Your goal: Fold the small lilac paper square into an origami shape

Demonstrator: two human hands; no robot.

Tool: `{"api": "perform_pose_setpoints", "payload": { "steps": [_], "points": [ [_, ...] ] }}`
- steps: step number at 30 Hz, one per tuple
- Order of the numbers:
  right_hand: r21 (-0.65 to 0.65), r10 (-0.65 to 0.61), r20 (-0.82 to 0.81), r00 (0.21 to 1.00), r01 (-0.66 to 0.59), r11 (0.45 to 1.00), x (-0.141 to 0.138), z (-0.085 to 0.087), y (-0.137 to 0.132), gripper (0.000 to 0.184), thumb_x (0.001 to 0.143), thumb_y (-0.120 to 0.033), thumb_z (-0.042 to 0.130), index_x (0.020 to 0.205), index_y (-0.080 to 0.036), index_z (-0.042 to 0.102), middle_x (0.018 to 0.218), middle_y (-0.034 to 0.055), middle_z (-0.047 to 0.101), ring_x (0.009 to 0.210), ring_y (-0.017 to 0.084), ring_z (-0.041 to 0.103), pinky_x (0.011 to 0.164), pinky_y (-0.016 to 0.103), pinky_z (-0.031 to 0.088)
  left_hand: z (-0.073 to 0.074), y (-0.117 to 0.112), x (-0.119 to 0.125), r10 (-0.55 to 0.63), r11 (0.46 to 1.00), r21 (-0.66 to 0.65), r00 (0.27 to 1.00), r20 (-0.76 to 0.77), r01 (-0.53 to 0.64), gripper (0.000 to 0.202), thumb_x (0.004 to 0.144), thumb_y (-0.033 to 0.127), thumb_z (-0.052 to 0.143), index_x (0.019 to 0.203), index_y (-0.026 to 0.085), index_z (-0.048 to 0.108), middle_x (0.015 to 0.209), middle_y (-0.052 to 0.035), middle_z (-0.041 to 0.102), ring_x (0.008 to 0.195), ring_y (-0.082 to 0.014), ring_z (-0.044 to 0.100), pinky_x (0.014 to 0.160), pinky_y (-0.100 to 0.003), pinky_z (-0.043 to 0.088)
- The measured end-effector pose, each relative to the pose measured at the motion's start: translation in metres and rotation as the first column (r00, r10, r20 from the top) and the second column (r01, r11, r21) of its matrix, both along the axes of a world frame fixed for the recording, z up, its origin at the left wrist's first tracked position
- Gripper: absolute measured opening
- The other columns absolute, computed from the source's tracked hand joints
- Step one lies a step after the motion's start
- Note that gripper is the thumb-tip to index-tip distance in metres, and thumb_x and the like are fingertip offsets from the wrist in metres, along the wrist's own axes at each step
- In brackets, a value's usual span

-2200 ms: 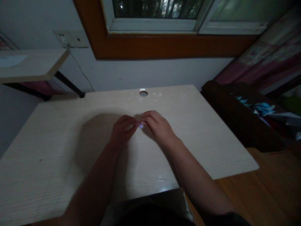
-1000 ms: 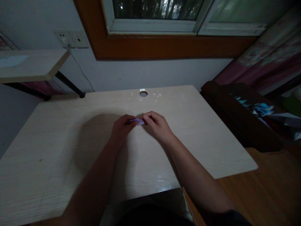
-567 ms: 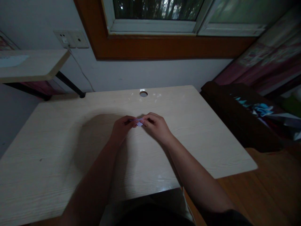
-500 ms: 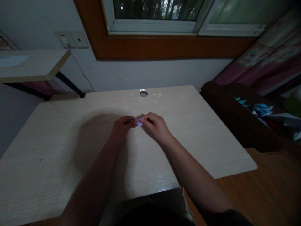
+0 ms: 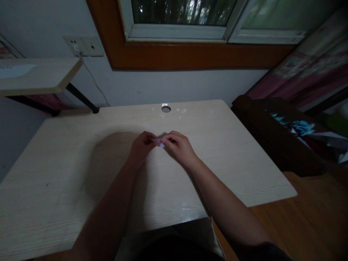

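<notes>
A small pale purple piece of folded paper (image 5: 161,142) sits between my two hands, low over the middle of the light wooden desk (image 5: 67,170). My left hand (image 5: 141,146) pinches its left end with curled fingers. My right hand (image 5: 178,146) pinches its right end, fingers closed over it. Most of the paper is hidden by my fingertips.
A round cable hole (image 5: 165,108) lies at the desk's far edge. A side shelf (image 5: 38,74) juts in at the upper left, with wall sockets (image 5: 83,46) behind it. A dark wooden bed frame (image 5: 274,134) with bedding stands to the right. A window (image 5: 190,18) is above.
Both hands stay together on the paper, shifting only slightly; the fingers have reworked their pinch and the paper shows less than a second ago.
</notes>
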State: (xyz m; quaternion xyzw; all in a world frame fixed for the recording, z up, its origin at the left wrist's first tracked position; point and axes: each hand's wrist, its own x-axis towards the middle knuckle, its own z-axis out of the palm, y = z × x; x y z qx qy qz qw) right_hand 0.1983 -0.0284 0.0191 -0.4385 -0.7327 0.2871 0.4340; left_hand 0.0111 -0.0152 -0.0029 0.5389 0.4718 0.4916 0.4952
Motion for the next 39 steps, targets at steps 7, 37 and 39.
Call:
{"api": "perform_pose_setpoints", "payload": {
  "steps": [7, 37, 39],
  "points": [
    [0.043, -0.028, 0.034, 0.999, 0.026, 0.999, -0.002, -0.004, 0.001, 0.017, 0.097, -0.030, 0.059, 0.088, -0.020, 0.069, 0.081, 0.0023, 0.063, 0.078, 0.016, 0.060, 0.073, 0.028, 0.046, 0.000, 0.000, -0.002, -0.044, 0.997, -0.073, 0.996, -0.071, 0.039, 0.026, 0.068, 0.040, 0.083, 0.082, 0.020, 0.074, 0.078, -0.0014, 0.077, 0.073, -0.0175, 0.071, 0.075, -0.029, 0.055],
    [-0.190, -0.130, -0.179, 0.975, 0.096, 0.977, -0.007, -0.021, 0.004, 0.031, 0.087, -0.050, 0.067, 0.088, -0.020, 0.072, 0.083, 0.0031, 0.071, 0.076, 0.017, 0.063, 0.072, 0.029, 0.049, 0.010, 0.001, -0.006, -0.131, 0.982, -0.139, 0.991, 0.001, 0.130, 0.027, 0.072, 0.043, 0.081, 0.076, 0.017, 0.077, 0.071, -0.0055, 0.076, 0.066, -0.0167, 0.071, 0.070, -0.030, 0.060],
    [-0.205, -0.119, -0.199, 0.973, 0.077, 0.976, -0.008, -0.021, 0.004, 0.030, 0.086, -0.049, 0.068, 0.087, -0.019, 0.073, 0.083, 0.0037, 0.071, 0.077, 0.018, 0.063, 0.073, 0.029, 0.049, 0.009, 0.001, -0.007, -0.141, 0.982, -0.126, 0.990, 0.004, 0.140, 0.028, 0.072, 0.044, 0.080, 0.076, 0.017, 0.078, 0.070, -0.0057, 0.076, 0.065, -0.0173, 0.071, 0.070, -0.031, 0.060]
  ]
}}
